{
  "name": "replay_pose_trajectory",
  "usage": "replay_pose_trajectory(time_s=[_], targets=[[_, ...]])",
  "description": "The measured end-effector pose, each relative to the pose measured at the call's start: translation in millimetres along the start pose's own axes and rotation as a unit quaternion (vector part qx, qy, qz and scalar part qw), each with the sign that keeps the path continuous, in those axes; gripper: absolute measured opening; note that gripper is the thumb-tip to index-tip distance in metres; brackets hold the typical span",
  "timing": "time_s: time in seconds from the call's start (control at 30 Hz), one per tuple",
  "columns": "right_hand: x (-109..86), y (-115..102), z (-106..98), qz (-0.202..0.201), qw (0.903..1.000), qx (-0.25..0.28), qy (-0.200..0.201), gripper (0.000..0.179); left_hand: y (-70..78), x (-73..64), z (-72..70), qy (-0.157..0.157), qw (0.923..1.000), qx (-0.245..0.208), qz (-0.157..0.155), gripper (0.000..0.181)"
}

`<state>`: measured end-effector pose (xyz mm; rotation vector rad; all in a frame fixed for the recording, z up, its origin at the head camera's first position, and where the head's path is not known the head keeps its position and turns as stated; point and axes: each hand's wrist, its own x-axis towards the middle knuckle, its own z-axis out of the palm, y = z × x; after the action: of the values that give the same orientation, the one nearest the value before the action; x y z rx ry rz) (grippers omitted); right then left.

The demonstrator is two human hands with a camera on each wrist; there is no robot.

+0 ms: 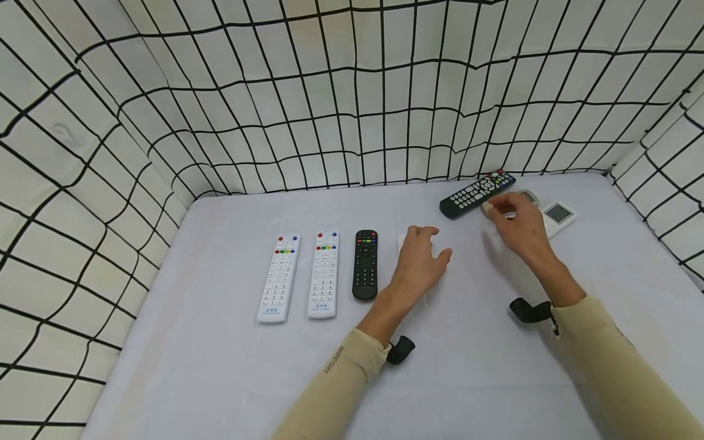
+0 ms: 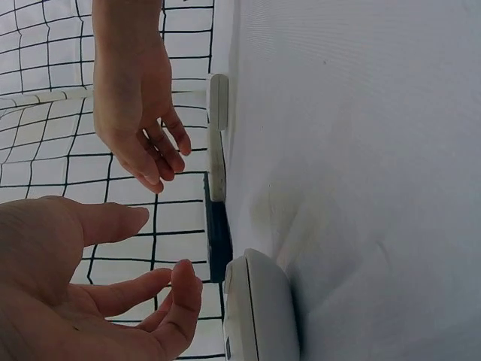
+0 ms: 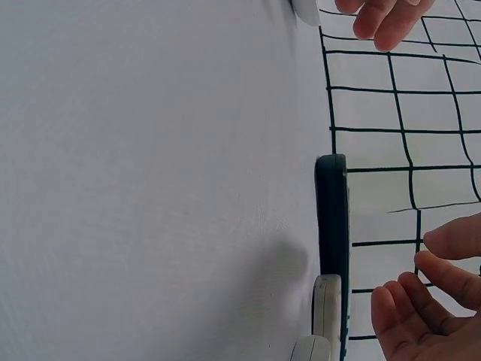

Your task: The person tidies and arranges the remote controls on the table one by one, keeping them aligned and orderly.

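My left hand hovers over a white remote control, most of which it hides in the head view. In the left wrist view that white remote lies on the cloth just beyond the fingertips, and the loosely bent fingers have nothing between them. My right hand is over a small white remote with a screen, partly covering it. Its fingers are relaxed and hold nothing in the right wrist view. Touching distance away are a long black remote and a second white remote with a screen.
Left of my left hand, a black remote and two white remotes with coloured buttons, one nearer and one farther left, stand in a row. A black wire grid borders the white-covered table at the back and sides.
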<state>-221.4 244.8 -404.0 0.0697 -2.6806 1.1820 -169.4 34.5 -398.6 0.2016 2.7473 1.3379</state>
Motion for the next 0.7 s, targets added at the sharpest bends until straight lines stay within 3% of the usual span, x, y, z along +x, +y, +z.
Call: replay_pose_trajectory(time_s=[0.23,0.47,0.7], targets=[[12.5,8.1,0.9,-0.026,0.9989,-0.035,0.014,0.030,3.6,3.3,7.1,-0.005,0.9998,-0.014,-0.009,0.049],[24.5,14.7,1.1,-0.039,0.9973,-0.063,0.001,0.030,5.7,7.7,17.0,-0.010,0.9985,-0.046,-0.028,0.053],[37.0,16.4,-1.1,-0.031,0.9965,-0.076,-0.011,0.034,8.5,14.3,21.7,-0.006,0.9973,-0.067,-0.031,0.056]])
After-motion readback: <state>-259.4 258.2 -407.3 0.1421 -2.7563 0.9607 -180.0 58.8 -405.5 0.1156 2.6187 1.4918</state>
